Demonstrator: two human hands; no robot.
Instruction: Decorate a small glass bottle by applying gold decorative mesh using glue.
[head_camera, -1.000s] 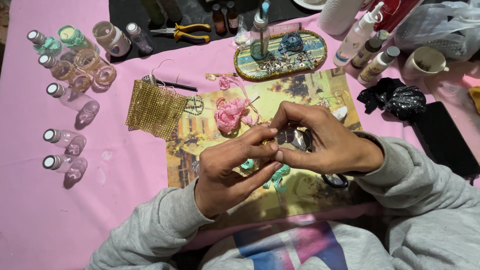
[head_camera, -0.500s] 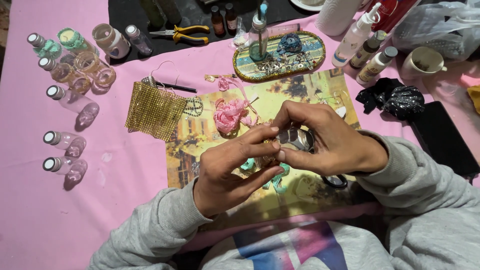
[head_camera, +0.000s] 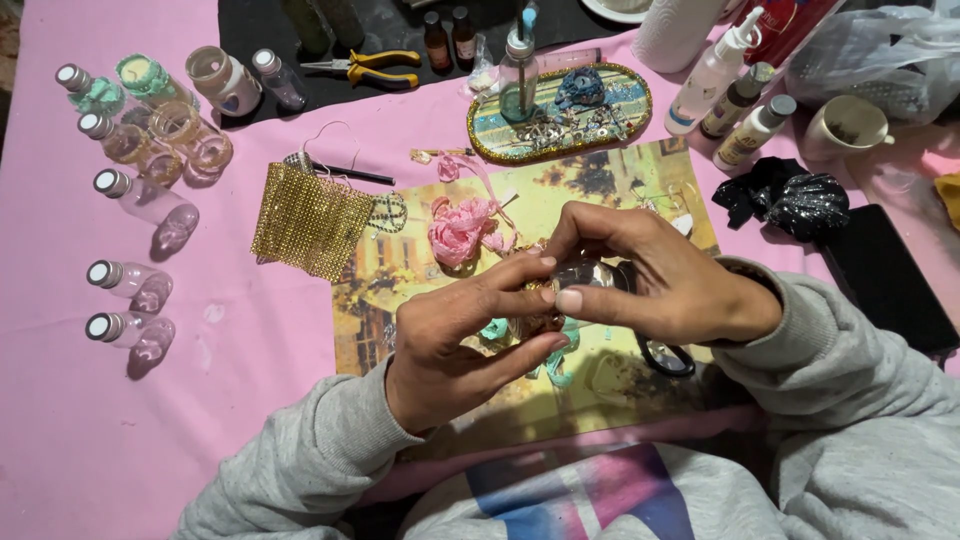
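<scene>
- Both hands meet over the printed picture mat (head_camera: 600, 190). The right hand (head_camera: 655, 275) closes around a small clear glass bottle (head_camera: 585, 273), thumb underneath and fingers curled over it.
- The left hand (head_camera: 470, 340) pinches with thumb and forefinger at a small gold trim piece (head_camera: 540, 290) pressed against the bottle's side; what it is exactly is too small to tell.
- Judged from this, the step in hand is fixing decoration onto the bottle. The next move seems to call for a steady hold from the right hand while the left fingertips press or wrap the trim without letting it slip.
- Containers: a row of small clear bottles with silver caps (head_camera: 130, 280) lies along the left on the pink tablecloth (head_camera: 200, 430), looking empty.
- Further up, bottles already dressed in green and gold (head_camera: 150, 85) stand near a white jar (head_camera: 220, 78).
- An oval glittered tray (head_camera: 560, 120) holds a blue ornament, small metal bits and a clear dropper bottle (head_camera: 517, 75).
- At upper right stand white squeeze bottles (head_camera: 715, 70) and a cup (head_camera: 845, 125), its contents dark and unclear.
- Nearby lie a gold mesh patch (head_camera: 310, 220), a pink fabric flower (head_camera: 460, 228), yellow-handled pliers (head_camera: 375, 65) and a black phone (head_camera: 890, 275).
</scene>
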